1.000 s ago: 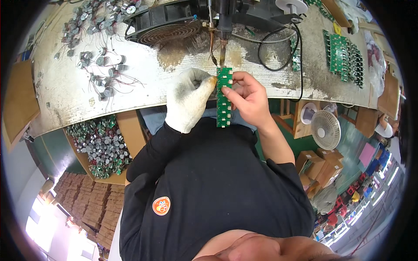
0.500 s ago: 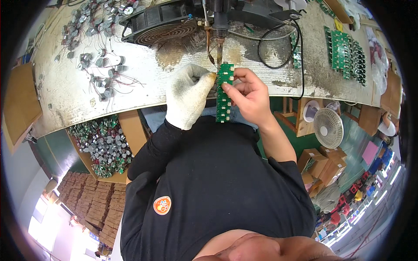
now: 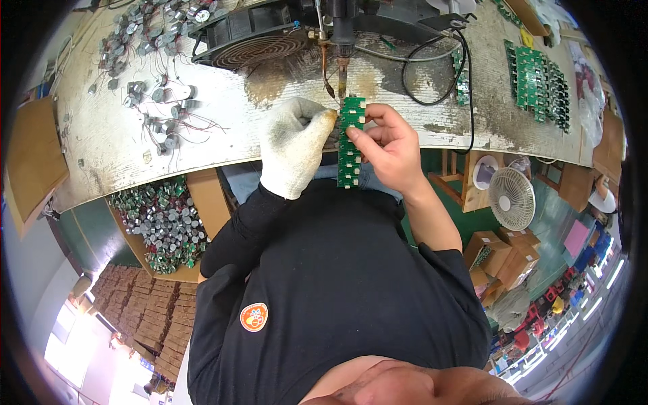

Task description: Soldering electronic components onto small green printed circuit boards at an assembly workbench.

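My right hand (image 3: 391, 148), bare, grips a long green circuit board strip (image 3: 349, 158) with the thumb on its face and the fingers behind. The strip stands lengthwise over the table's front edge, its far end just below the tip of a soldering iron (image 3: 342, 84). My left hand (image 3: 291, 148), in a white glove with a stained thumb tip, is closed in a pinch against the strip's left edge. What its fingers hold is hidden behind the thumb. A thin bent metal tube (image 3: 327, 71) points down beside the iron's tip.
A black fan (image 3: 256, 40) lies behind my left hand. Small round motors with wires (image 3: 162, 108) are scattered at the table's left. More green boards (image 3: 533, 84) lie at the right, past a black cable (image 3: 466, 94). Below the table's left edge stands a box of motors and boards (image 3: 169, 223).
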